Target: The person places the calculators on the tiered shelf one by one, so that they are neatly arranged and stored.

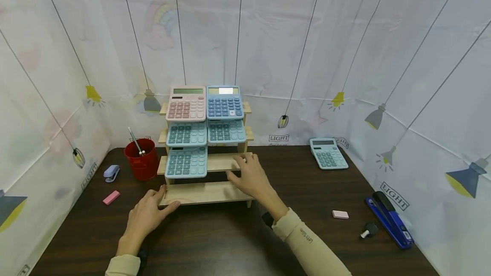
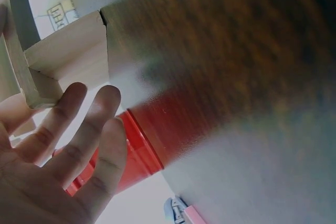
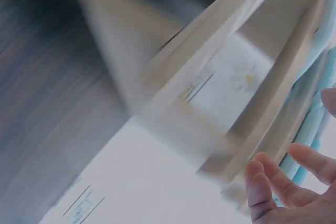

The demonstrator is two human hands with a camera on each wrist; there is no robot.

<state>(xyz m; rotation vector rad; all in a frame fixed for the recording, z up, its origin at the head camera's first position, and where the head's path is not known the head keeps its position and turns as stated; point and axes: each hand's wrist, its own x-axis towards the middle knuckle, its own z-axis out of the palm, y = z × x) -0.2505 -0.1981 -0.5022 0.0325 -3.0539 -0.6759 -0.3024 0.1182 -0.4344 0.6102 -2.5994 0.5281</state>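
A stepped wooden rack (image 1: 215,192) stands on the dark table. On its top step are a pink calculator (image 1: 186,104) and a blue calculator (image 1: 224,103). Light-blue calculators (image 1: 187,134) fill the step below, and another light-blue calculator (image 1: 186,163) lies on the left of the third step. My left hand (image 1: 144,215) touches the left front corner of the lowest step, thumb at its front edge; the other fingers extend loosely in the left wrist view. Beside the right end of the third step, my right hand (image 1: 251,178) has loosely bent fingers and holds nothing.
A red bucket (image 1: 142,163) with pens stands left of the rack. Near it lie a small stapler (image 1: 111,172) and a pink eraser (image 1: 111,197). At right are a light-blue calculator (image 1: 328,154), a pale eraser (image 1: 340,214), a small black object (image 1: 369,229) and a blue stapler (image 1: 389,219).
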